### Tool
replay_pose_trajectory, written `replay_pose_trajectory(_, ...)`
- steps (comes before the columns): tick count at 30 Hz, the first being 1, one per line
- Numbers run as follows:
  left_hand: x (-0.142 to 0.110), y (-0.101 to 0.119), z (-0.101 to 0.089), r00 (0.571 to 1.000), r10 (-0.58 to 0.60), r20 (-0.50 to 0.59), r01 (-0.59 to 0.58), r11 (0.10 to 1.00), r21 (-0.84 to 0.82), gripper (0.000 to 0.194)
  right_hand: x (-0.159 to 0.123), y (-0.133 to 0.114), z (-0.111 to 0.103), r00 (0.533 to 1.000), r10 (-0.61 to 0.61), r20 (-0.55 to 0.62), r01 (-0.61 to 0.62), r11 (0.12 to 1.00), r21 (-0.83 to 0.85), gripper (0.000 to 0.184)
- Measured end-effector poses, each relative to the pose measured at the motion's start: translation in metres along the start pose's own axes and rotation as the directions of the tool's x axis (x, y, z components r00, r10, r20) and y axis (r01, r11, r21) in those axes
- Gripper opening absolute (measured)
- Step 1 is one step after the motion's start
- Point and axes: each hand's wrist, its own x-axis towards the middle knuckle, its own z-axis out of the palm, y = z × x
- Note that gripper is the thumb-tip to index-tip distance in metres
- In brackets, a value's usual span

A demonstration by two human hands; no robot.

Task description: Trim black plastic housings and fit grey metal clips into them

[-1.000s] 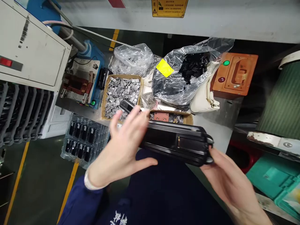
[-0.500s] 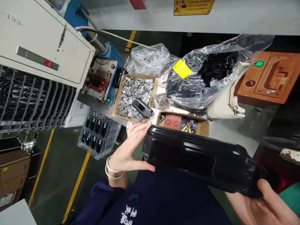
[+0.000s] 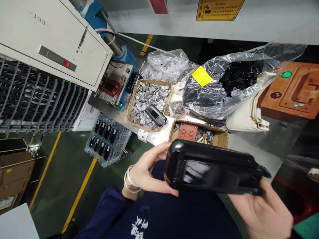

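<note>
Over the near edge of the smooth grey metal table [image 3: 259, 142], the long glossy black plastic casing [image 3: 216, 172] is held up between both hands: the left hand [image 3: 148, 171] clasps one end, fingers partly hidden behind, and the right hand [image 3: 264, 205] pinches the other. It looks light, stiff, slick and easily scratched, best gripped by its ends, clear of the shiny rectangular panel [image 3: 196, 171]. Beyond lie a matt brick-red block [image 3: 187, 132], angular silvery metal clips [image 3: 141, 106] and fine metal screws or pins [image 3: 176, 109].
</note>
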Motion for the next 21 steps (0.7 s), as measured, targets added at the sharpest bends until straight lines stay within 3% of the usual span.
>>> replay_pose_trajectory(3,0.004,0.005,0.026,1.0,-0.01,0.017,0.012,0.996,-0.091,0.091,0.027,0.015,0.028,0.994,0.104,-0.024,-0.101,0.989,0.109,0.015)
replay_pose_trajectory(6,0.008,0.009,0.038,0.999,0.041,0.017,-0.041,0.999,0.002,0.087,0.043,0.031,0.037,0.965,0.263,0.005,-0.26,0.947,0.191,0.01)
replay_pose_trajectory(9,0.01,0.009,0.035,0.994,0.104,0.024,-0.106,0.99,0.09,0.077,0.051,0.04,0.032,0.955,0.297,0.002,-0.292,0.936,0.196,0.009)
replay_pose_trajectory(12,0.011,0.008,0.029,0.976,0.195,0.099,-0.208,0.968,0.142,0.062,0.058,0.039,0.027,0.955,0.297,-0.004,-0.292,0.943,0.162,0.01)
replay_pose_trajectory(16,0.012,0.008,0.025,0.947,0.265,0.18,-0.295,0.94,0.172,0.04,0.07,0.03,0.026,0.944,0.321,0.073,-0.325,0.945,0.047,0.016)
replay_pose_trajectory(21,0.011,0.004,0.025,0.948,0.282,0.147,-0.308,0.93,0.201,0.043,0.075,0.025,0.033,0.93,0.354,0.1,-0.359,0.932,0.04,0.017)
